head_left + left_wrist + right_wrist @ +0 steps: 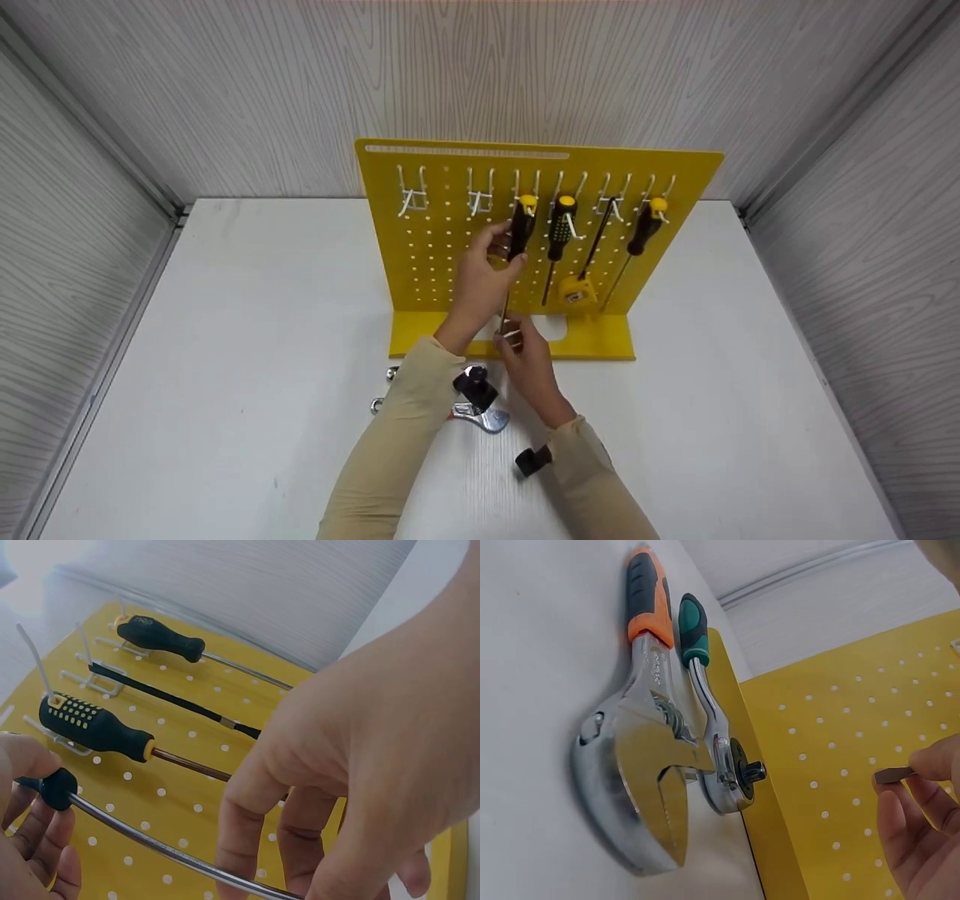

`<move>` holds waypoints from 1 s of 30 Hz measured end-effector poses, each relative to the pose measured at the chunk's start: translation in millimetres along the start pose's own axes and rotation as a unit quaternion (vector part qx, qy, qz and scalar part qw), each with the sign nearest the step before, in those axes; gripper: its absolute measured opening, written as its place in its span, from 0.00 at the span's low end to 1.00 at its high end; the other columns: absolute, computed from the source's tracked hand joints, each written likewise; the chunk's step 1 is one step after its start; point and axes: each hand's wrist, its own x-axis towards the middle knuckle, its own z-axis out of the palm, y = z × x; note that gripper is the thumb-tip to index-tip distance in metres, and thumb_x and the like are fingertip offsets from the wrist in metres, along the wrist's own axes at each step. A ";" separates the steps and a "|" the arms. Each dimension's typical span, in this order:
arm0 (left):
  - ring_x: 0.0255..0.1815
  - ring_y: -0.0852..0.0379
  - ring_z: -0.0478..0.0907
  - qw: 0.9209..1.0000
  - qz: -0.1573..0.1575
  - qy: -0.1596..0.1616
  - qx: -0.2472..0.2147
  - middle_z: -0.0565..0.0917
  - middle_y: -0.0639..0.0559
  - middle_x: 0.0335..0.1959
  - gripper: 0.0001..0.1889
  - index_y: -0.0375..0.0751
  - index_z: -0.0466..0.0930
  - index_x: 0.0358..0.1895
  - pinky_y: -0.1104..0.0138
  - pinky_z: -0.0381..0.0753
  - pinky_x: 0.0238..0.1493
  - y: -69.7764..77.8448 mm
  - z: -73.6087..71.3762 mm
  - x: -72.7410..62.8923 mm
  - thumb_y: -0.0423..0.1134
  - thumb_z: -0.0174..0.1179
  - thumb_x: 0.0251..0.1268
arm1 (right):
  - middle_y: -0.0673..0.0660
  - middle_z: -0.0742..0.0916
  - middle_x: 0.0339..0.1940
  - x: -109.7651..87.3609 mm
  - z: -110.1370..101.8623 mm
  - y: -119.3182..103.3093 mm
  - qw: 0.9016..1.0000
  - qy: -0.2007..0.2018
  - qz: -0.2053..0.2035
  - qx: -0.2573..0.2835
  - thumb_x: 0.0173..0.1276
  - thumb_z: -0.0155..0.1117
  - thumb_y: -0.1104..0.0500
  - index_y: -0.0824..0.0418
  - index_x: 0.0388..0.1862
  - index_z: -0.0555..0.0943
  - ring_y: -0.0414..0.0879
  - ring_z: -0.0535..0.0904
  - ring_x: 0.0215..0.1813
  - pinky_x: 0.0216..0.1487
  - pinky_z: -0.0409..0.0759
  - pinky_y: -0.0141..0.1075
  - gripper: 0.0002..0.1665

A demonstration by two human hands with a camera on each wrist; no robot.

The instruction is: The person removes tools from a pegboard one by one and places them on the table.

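Note:
A black screwdriver (522, 226) with a yellow cap stands upright against the yellow pegboard (427, 262), its cap at a white hook. Its handle is held near the lower end by my left hand (480, 281), thumb on one side and fingers on the other. Lower down, my right hand (534, 356) pinches the screwdriver's flat tip (892, 775) between thumb and fingers. In the left wrist view the shiny shaft (161, 849) runs from the handle's dark collar toward my right hand (375, 765). The upper handle is out of that view.
To the right hang a dotted-grip screwdriver (561, 229), a yellow tape measure (576, 291) on a black strap and another screwdriver (646, 229). Bare hooks (412, 199) sit at left. An adjustable wrench (641, 772) and a green-handled ratchet (705, 690) lie before the board.

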 end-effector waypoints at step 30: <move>0.45 0.54 0.76 0.998 0.040 -0.048 0.002 0.81 0.46 0.47 0.22 0.39 0.73 0.60 0.67 0.72 0.46 18.9 -4.0 -30.8 0.36 0.63 0.62 | 0.58 0.85 0.35 -26.7 -25.8 2.9 0.997 0.032 -0.063 0.002 0.67 0.64 0.62 0.63 0.53 0.79 0.40 0.77 0.30 0.32 0.76 0.29 0.16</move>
